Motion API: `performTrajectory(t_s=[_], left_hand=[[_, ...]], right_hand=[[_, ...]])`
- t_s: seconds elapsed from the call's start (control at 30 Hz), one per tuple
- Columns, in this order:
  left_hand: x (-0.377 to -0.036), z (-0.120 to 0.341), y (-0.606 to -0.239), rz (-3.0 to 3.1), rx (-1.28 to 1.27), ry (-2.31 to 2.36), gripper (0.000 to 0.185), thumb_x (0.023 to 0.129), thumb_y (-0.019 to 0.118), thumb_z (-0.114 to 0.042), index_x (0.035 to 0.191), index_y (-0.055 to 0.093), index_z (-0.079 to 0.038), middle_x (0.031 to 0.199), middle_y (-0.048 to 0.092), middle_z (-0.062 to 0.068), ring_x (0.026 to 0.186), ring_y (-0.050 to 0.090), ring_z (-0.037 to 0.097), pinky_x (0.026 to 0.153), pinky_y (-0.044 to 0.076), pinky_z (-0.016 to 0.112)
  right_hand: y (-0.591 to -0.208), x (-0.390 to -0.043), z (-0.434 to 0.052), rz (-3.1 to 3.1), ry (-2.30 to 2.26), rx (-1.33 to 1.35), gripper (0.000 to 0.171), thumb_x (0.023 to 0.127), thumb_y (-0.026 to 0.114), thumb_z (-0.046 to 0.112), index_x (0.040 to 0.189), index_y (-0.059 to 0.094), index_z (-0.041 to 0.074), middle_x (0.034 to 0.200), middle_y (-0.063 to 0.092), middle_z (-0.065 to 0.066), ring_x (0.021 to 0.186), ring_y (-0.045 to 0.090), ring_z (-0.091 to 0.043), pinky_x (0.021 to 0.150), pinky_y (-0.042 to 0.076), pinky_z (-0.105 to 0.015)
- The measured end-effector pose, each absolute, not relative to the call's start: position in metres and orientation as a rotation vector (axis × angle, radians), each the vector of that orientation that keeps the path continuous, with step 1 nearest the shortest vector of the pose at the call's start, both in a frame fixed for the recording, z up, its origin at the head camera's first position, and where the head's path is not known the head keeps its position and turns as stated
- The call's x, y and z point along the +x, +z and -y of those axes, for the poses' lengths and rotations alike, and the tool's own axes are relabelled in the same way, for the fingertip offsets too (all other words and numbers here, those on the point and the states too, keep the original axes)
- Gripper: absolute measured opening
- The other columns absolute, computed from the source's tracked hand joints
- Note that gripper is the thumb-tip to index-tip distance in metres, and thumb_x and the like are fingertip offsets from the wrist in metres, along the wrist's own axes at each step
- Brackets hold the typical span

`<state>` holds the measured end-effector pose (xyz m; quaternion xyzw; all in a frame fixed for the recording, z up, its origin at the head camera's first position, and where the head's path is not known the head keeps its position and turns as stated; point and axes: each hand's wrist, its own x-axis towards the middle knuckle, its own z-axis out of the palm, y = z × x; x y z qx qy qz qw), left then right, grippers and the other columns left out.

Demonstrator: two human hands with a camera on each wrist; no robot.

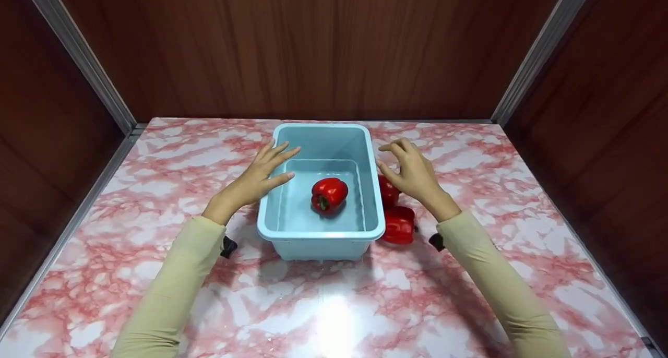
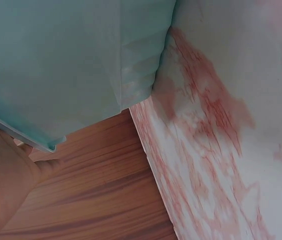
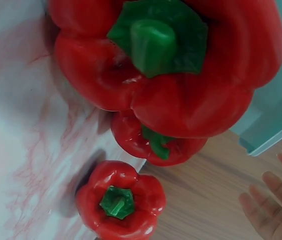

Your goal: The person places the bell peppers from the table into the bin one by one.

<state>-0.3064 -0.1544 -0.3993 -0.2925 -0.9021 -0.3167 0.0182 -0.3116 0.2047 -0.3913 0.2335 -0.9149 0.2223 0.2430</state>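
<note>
A light blue plastic bin (image 1: 321,235) holds one red bell pepper (image 1: 330,195), its green stem facing the near side. My left hand (image 1: 254,176) hovers over the bin's left rim with fingers spread and nothing in them. Beyond the right rim is my right hand (image 1: 415,172), fingers loosely bent and empty. Beside the bin, close below that hand, lie a red bell pepper (image 1: 389,192) and a nearer bell pepper (image 1: 399,226). In the right wrist view three show outside the bin: a large close pepper (image 3: 206,105), one partly behind it (image 3: 131,137), and a farther pepper (image 3: 153,192).
The bin stands on a red-and-white marbled table (image 1: 156,274). Dark wood panels (image 1: 313,50) enclose the back and both sides, with metal strips (image 1: 543,50) at the corners. Black wrist devices (image 1: 228,247) show below both sleeves.
</note>
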Motion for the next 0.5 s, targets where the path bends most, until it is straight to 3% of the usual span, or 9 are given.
performTrajectory(t_s=[0.23, 0.5], left_hand=[[-0.3065, 0.1536, -0.3980, 2.802, -0.907, -0.972, 0.057, 0.092, 0.046, -0.049, 0.144, 0.023, -0.044, 0.156, 0.014, 0.004, 0.143, -0.007, 0.026, 0.106, 0.006, 0.066], [-0.3055, 0.1539, -0.3992, 2.807, -0.895, -0.987, 0.057, 0.091, 0.045, -0.052, 0.143, 0.023, -0.046, 0.156, 0.014, 0.003, 0.143, -0.008, 0.023, 0.106, 0.006, 0.066]], right_hand=[[-0.3915, -0.3114, -0.2080, 2.512, 0.623, 0.631, 0.037, 0.086, 0.062, 0.040, 0.113, 0.063, 0.016, 0.108, 0.056, -0.005, 0.066, 0.047, -0.017, 0.053, 0.046, -0.031], [-0.3929, -0.3118, -0.2105, 2.553, 0.645, 0.605, 0.036, 0.085, 0.064, 0.038, 0.114, 0.062, 0.018, 0.110, 0.055, -0.005, 0.072, 0.050, -0.021, 0.058, 0.050, -0.032]])
